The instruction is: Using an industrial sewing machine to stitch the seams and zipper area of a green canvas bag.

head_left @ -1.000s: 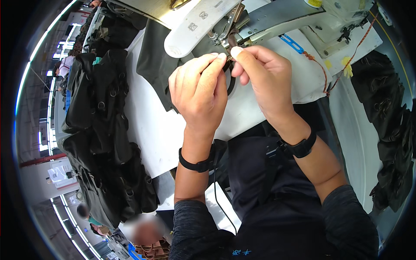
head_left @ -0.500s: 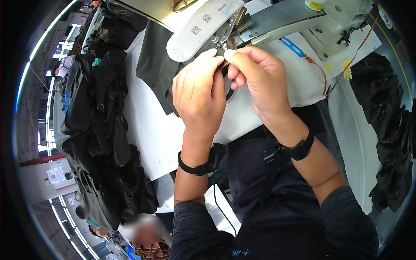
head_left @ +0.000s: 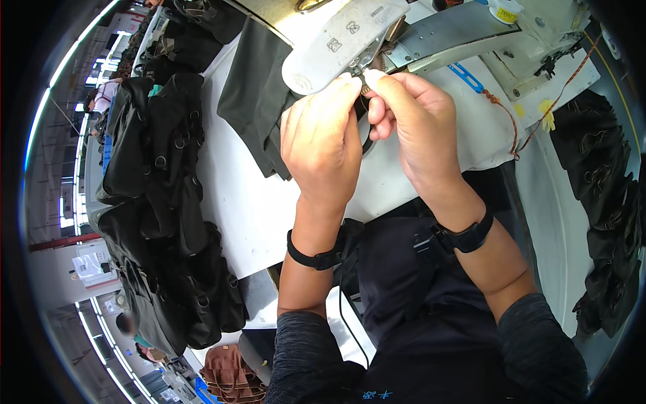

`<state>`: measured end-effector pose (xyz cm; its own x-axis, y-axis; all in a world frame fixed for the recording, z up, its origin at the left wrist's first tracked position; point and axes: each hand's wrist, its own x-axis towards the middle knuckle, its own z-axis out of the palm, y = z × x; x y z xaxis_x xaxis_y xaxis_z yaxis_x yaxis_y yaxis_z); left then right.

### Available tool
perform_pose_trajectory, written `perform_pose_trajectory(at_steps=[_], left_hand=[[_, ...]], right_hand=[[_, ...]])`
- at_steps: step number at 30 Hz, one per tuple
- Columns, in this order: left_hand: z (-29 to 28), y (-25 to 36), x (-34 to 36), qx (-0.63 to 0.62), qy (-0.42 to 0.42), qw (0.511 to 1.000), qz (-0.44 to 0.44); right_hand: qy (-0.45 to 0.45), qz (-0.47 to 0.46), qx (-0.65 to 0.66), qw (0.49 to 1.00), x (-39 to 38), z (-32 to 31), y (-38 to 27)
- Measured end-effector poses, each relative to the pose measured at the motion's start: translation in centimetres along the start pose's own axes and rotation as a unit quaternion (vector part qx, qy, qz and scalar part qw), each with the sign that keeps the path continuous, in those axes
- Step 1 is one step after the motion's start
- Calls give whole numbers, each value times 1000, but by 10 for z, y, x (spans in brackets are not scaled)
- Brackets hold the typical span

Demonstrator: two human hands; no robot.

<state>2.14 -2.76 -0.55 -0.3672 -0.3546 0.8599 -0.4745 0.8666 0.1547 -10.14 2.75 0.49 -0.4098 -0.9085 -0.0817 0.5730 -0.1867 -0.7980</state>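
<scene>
Both my hands meet under the sewing machine's white head (head_left: 340, 48), close to the presser foot (head_left: 360, 66). Between their fingertips is a dark zipper tape with brass-coloured teeth (head_left: 365, 87), mostly covered by the fingers. My left hand (head_left: 319, 138) is closed, its thumb and fingers pinching the tape from the left. From the right, my right hand (head_left: 424, 128) pinches it between thumb and forefinger, the other fingers curled. A dark strip (head_left: 368, 145) curves down between the hands. Dark fabric (head_left: 252, 94) lies on the white table left of my left hand.
Dark bags (head_left: 158, 202) with metal rings are heaped at the left. More dark pieces (head_left: 599, 202) hang at the right. A blue plastic tool (head_left: 465, 77) on an orange cord lies by the machine's grey arm (head_left: 451, 37). Brown bags (head_left: 229, 370) stand at the lower left.
The whole view has shifted slightly, so hands and machine appear farther right. Less of the brass teeth shows between my fingers. Both hands keep their pinch close to the presser foot.
</scene>
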Motion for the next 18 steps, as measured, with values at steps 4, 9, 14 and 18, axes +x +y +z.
perform_pose_trajectory(at_steps=[4,9,14,18], left_hand=[[5,4,1,-6,5,1000,0],[4,5,1,1,21,1000,-14],[5,3,3,-4,23,1000,-18],[6,2,1,-9,29,999,-26]], right_hand=[[14,-81,-63,995,6,-5,3],[34,-190,-132,972,7,-2,8],[40,-187,-147,971,8,-3,9],[39,-159,-139,977,7,-1,10]])
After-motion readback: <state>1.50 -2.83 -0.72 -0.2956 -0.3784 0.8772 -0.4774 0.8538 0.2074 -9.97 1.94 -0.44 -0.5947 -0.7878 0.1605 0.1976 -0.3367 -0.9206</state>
